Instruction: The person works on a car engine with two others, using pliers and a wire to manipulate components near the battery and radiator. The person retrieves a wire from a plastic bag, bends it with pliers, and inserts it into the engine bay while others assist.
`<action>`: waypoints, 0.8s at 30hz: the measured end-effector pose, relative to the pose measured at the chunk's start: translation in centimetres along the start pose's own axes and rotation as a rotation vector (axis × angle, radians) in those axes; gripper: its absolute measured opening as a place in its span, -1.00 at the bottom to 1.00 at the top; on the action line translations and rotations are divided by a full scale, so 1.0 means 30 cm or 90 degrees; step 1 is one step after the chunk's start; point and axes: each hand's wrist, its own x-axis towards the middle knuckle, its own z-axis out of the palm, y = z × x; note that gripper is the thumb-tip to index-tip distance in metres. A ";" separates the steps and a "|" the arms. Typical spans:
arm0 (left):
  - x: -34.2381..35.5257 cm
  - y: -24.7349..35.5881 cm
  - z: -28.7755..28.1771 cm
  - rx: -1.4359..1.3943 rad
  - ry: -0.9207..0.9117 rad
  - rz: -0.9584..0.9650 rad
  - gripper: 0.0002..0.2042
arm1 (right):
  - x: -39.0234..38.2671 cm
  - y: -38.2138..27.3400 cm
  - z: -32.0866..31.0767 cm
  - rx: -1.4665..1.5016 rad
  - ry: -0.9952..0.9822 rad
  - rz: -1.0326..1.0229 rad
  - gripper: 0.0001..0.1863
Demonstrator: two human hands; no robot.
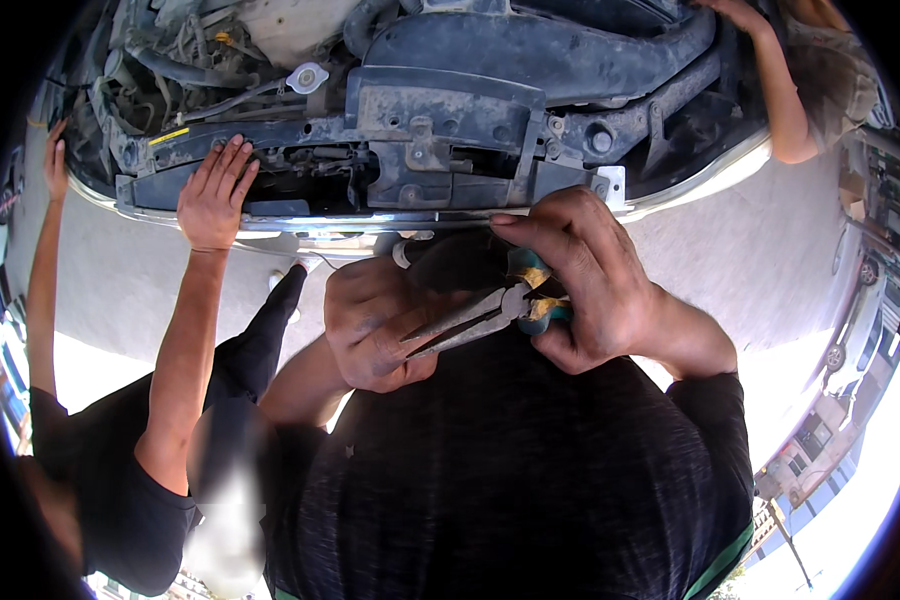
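My right hand (600, 280) is closed around the teal-and-yellow handles of needle-nose pliers (470, 320). Their long jaws are slightly apart and point left, toward the knuckles of my left hand (375, 325). That hand is curled, with its fingers bent inward; a dark, rounded piece (460, 262) shows just beside it, between my hands. Whether the left fingers grip this piece I cannot make out. Both hands are in front of my chest, at the front edge of an open car engine bay (440, 100).
On the left a co-worker in black rests one hand (215, 195) on the car's front panel and another hand (56, 160) on its side. Another person's arm (785, 100) reaches in at the right. A metal radiator cap (307, 78) sits in the bay. Parked cars (860, 310) stand farther right.
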 end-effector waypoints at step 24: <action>-0.018 -0.016 0.001 -0.071 -0.025 -0.055 -0.78 | 0.011 -0.019 0.006 0.181 -0.015 0.039 -0.78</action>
